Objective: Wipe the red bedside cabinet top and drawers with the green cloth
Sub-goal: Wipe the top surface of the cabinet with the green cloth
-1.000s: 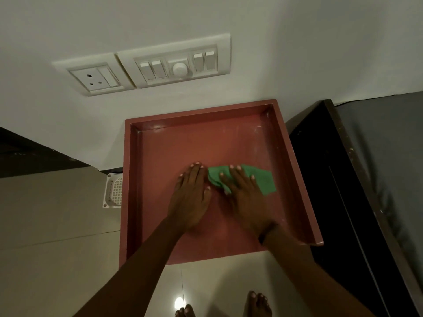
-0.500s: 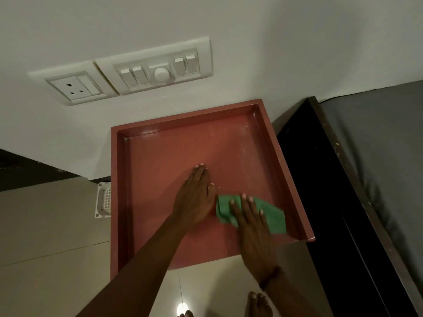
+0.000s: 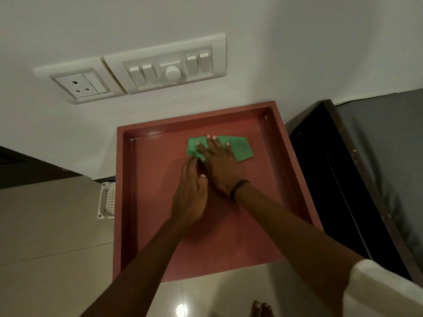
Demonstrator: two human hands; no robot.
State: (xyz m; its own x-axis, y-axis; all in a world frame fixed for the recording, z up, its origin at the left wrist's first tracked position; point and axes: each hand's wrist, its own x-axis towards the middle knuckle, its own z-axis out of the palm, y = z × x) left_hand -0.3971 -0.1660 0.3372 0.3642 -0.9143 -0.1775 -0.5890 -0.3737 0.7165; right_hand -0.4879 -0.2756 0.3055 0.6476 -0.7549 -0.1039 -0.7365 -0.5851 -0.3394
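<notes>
The red bedside cabinet (image 3: 146,202) is seen from above, its top a shallow tray with a raised rim. The green cloth (image 3: 240,148) lies flat on the far part of the top, near the back rim. My right hand (image 3: 219,165) presses on the cloth with fingers spread, covering its middle. My left hand (image 3: 191,197) rests flat on the bare red top just beside and behind the right hand, fingertips touching the cloth's near left corner. The drawers are out of sight below the top.
A white wall with a socket plate (image 3: 80,84) and a switch panel (image 3: 169,69) rises behind the cabinet. A dark bed frame (image 3: 343,179) with a grey mattress (image 3: 389,138) stands to the right. A white vented plastic piece (image 3: 107,200) sits on the tiled floor at left.
My right hand has pushed the green cloth from the near right of the top to the far part by the back rim. My left hand stayed on the top.
</notes>
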